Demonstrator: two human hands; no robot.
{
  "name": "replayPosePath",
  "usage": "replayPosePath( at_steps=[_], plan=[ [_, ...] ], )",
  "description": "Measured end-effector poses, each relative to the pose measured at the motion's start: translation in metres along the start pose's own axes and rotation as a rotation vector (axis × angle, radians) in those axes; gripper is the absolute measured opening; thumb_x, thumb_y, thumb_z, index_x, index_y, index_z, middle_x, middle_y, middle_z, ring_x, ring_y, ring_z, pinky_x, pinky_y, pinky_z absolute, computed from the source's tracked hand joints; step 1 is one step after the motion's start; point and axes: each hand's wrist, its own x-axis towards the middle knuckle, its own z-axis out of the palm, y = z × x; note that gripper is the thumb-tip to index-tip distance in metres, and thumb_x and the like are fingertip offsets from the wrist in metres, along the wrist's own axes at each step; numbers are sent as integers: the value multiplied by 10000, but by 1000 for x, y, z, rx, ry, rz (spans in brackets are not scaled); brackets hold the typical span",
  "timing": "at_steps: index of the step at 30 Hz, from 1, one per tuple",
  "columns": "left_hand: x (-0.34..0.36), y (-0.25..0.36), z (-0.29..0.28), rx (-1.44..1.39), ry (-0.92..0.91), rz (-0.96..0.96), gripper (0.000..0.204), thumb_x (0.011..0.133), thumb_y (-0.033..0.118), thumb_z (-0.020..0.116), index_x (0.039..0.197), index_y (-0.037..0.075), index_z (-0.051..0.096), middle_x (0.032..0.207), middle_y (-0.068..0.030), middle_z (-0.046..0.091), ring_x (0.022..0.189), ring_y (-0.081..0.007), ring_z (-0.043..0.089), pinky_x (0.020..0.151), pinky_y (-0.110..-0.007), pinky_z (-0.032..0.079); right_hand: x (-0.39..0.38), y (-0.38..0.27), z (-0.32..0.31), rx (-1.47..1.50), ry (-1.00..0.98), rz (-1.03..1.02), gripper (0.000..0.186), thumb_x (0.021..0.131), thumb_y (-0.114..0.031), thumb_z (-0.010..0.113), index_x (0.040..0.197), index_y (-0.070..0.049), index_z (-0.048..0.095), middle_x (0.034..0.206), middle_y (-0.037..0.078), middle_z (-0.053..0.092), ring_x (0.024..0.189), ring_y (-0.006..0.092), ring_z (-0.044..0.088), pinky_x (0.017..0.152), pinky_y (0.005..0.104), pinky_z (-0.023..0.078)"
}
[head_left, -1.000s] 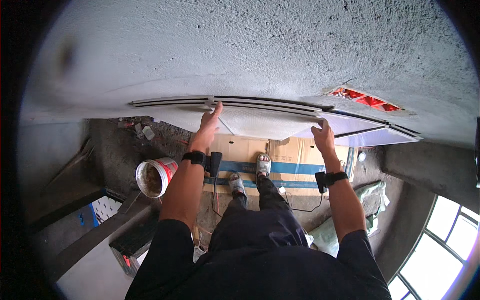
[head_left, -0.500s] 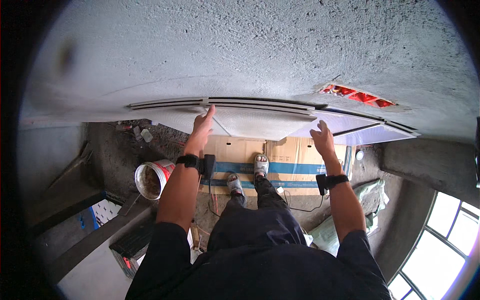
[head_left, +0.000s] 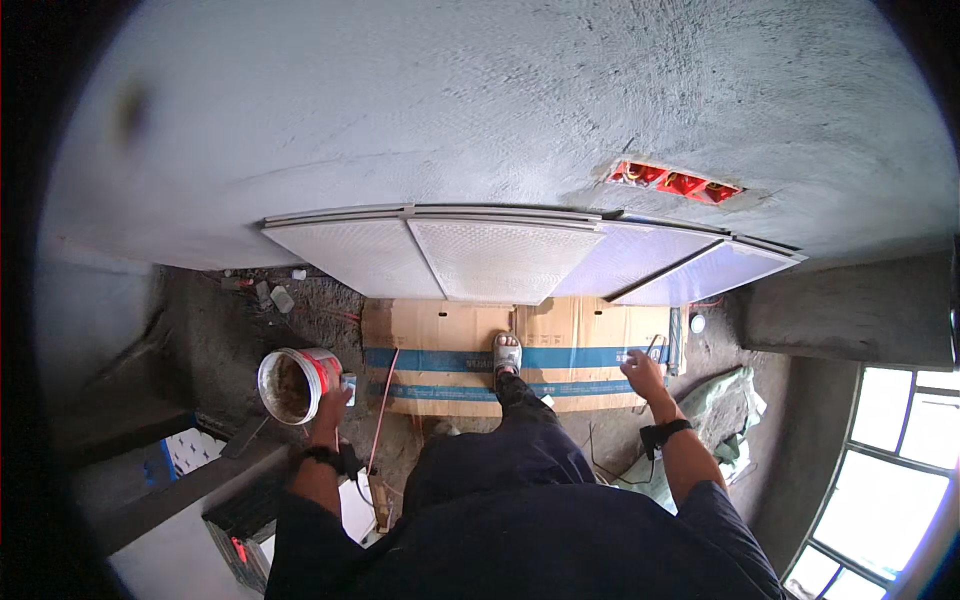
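Observation:
Several thin, framed panels lean against the rough plastered wall [head_left: 430,110]: textured white panels [head_left: 500,255] at the left and middle, lilac-tinted ones [head_left: 645,260] at the right. Both hands are away from them. My left hand [head_left: 332,405] is low, beside a white-and-red bucket [head_left: 312,363] with muddy contents; a small pale blue patch shows by its fingers, which are too unclear to read. My right hand [head_left: 642,372] is over the flattened cardboard [head_left: 560,325] below the panels, fingers loosely apart, holding nothing visible. My sandalled foot [head_left: 507,352] rests on the cardboard.
A recessed red electrical box [head_left: 680,183] sits in the wall above the panels. A pale green sack [head_left: 730,400] lies right on the dirty floor. Debris [head_left: 280,298] lies at the back left. A window [head_left: 880,480] is at lower right, a dark ledge [head_left: 840,300] above it.
Both hands have left the panels' top edges and dropped toward my body, the left moving down-left beside the bucket, the right down to cardboard level. The panels now show more of their faces.

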Motion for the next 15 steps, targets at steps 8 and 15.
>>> replayPosePath(
  at_steps=[8,15],
  plan=[
    [-179,-123,72,-426,-154,-9,204,807,218,652,844,18,662,894,-175,673,734,-311,657,706,-427,522,-95,-13,88,-202,-104,-92,464,786,-289,585,1161,-16,604,1050,244,655,1027,391,617,885,460,490],
    [-381,-223,146,310,-85,73,281,845,267,631,800,-10,612,678,-145,632,625,-303,622,563,-420,502,-201,-68,140,-199,-234,-337,423,821,-266,621,1182,-48,597,1033,206,677,983,392,637,849,461,502]
  ],
)
